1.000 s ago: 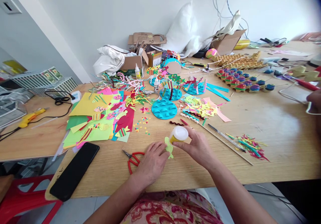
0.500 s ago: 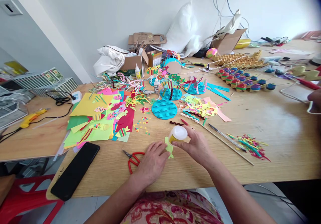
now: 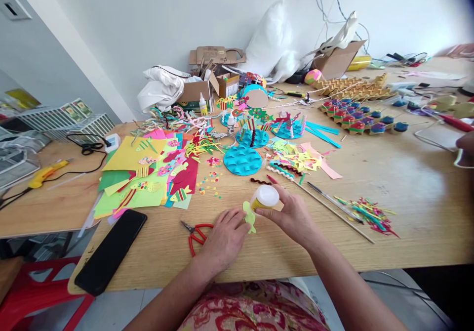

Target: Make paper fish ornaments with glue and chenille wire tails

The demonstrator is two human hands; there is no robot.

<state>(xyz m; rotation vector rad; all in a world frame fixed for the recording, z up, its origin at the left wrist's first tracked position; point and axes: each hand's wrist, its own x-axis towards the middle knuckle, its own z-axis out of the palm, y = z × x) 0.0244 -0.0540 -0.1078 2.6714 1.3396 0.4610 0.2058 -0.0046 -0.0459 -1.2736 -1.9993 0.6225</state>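
A light green paper fish cutout (image 3: pixel 249 218) lies flat on the table in front of me. My left hand (image 3: pixel 229 234) rests palm down beside it, fingers laid out, with the fingertips and thumb at the fish's left edge. In my right hand (image 3: pixel 291 215) is a glue bottle (image 3: pixel 263 200), white with a yellow label, pinched between thumb and fingers. Its wide base points up toward me and its lower end is over the fish; the tip is hidden. Red-handled pliers (image 3: pixel 198 234) lie just left of my left hand.
A black phone (image 3: pixel 111 252) lies at the front left, below stacked coloured paper (image 3: pixel 133 158). Ahead are blue scalloped discs (image 3: pixel 242 161) and paper scraps (image 3: pixel 296 155). To the right lie a wooden stick (image 3: pixel 333 212), a pen (image 3: pixel 329 200) and coloured strips (image 3: pixel 370 215). Another person's hand (image 3: pixel 466 148) shows at the right edge.
The glue bottle and my right hand have shifted very slightly to the right. My left hand and the paper fish look the same as before.
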